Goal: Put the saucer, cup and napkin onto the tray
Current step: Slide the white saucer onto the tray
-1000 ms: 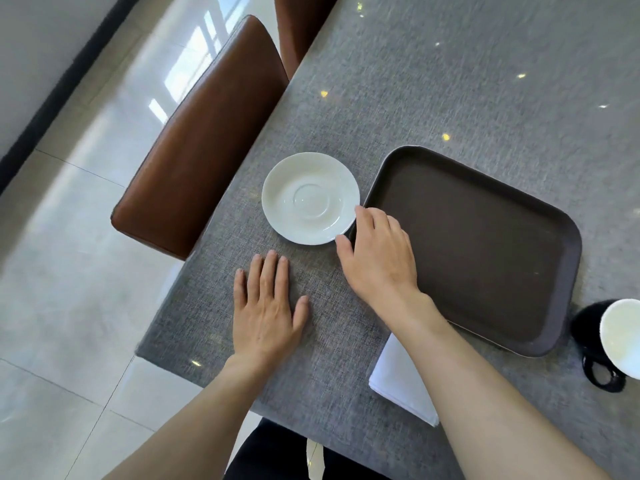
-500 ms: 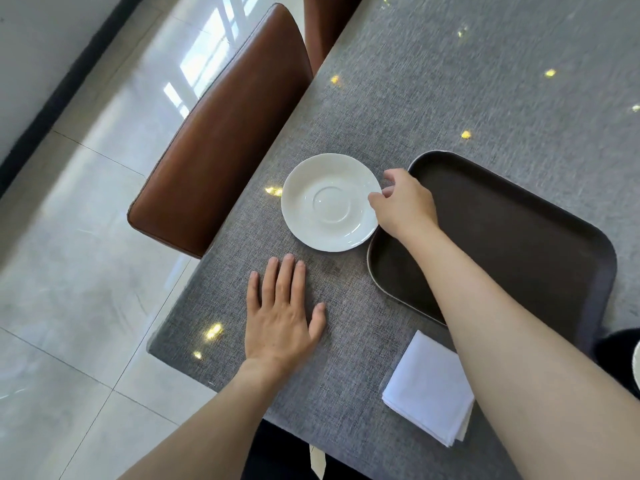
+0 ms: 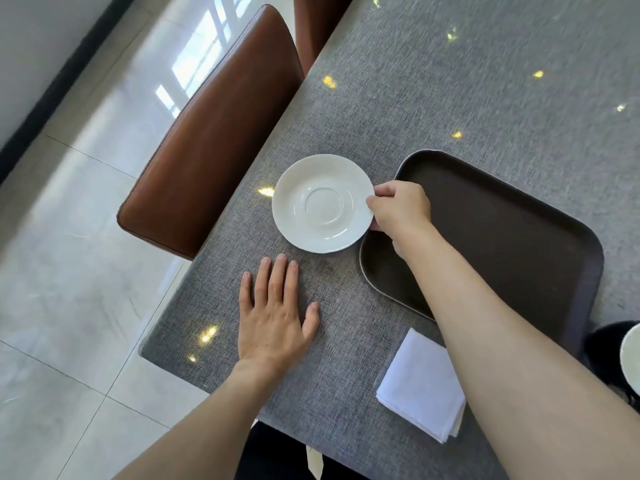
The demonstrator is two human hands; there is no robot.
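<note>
A white saucer (image 3: 322,202) lies on the grey table, just left of a dark brown tray (image 3: 512,233). My right hand (image 3: 401,207) reaches over the tray's left corner and pinches the saucer's right rim between thumb and fingers. Flat on the table below the saucer rests my left hand (image 3: 275,310), fingers spread, holding nothing. A folded white napkin (image 3: 420,388) sits near the table's front edge, partly under my right forearm. The black cup (image 3: 620,358) with a white inside is cut off at the right edge, beside the tray's lower right corner.
The grey table (image 3: 450,81) has its left edge close to the saucer. A brown leather chair (image 3: 214,133) stands against that edge, with a second one behind it. Pale floor tiles lie to the left.
My right hand moved from the saucer's lower right edge up to its right rim and closed on it. The view shifted; my left hand stayed flat on the table.
</note>
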